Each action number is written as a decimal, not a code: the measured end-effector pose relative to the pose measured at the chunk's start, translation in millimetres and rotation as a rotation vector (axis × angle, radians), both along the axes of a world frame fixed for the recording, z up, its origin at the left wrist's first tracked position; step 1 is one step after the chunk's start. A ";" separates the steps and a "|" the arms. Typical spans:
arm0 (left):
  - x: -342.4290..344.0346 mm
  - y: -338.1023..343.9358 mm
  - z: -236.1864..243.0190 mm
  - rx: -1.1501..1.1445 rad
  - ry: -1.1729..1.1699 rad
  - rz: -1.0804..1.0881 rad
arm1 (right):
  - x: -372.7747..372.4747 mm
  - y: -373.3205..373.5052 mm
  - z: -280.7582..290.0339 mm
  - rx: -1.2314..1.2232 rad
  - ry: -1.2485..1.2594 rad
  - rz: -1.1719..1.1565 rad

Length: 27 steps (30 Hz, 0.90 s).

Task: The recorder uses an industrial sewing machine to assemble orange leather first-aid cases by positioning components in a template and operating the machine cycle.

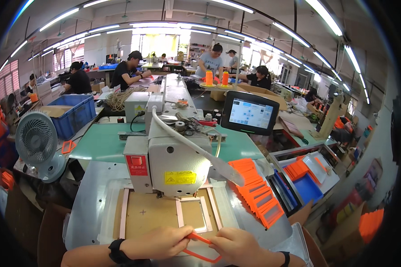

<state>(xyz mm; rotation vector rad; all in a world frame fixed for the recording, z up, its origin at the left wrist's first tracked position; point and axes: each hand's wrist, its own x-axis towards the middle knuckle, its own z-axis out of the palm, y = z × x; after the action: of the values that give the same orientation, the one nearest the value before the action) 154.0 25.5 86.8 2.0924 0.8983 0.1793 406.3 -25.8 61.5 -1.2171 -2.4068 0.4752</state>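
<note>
Between my two hands is an orange rectangular frame (202, 256), seen at a slant at the lower edge of the head view. My left hand (162, 242) pinches its left end. At the other end, my right hand (237, 245) has its fingers closed on the same strip. Just beyond the hands lies a tan template board (148, 216) edged with pale pink strips, with a small rectangular window frame (179, 213) on it. Above the board stands the head of a grey industrial sewing machine (178, 155). Its needle area is too small to make out.
Overlapping orange frames (256, 196) lie on the metal table's right side. Beyond them is a blue tray (308, 188). A screen (250, 113) stands behind the machine. On the left are a grey fan (36, 138) and a blue crate (75, 118). Several people work farther back.
</note>
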 end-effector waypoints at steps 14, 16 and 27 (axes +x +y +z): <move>-55.9 59.5 -72.1 0.440 0.213 -0.130 | 9.1 115.7 -19.9 -0.752 0.529 -0.132; -53.9 59.2 -67.9 0.421 0.227 -0.123 | 3.2 127.0 -25.7 -0.763 0.433 -0.144; -47.7 53.2 -72.8 0.519 0.171 -0.047 | -23.3 135.5 -14.1 -0.589 0.036 -0.093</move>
<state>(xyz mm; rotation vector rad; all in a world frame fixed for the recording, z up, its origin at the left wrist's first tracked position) 106.3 78.7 14.0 2.6396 0.9771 0.2301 382.9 109.8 47.4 -1.5207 -2.2330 1.2223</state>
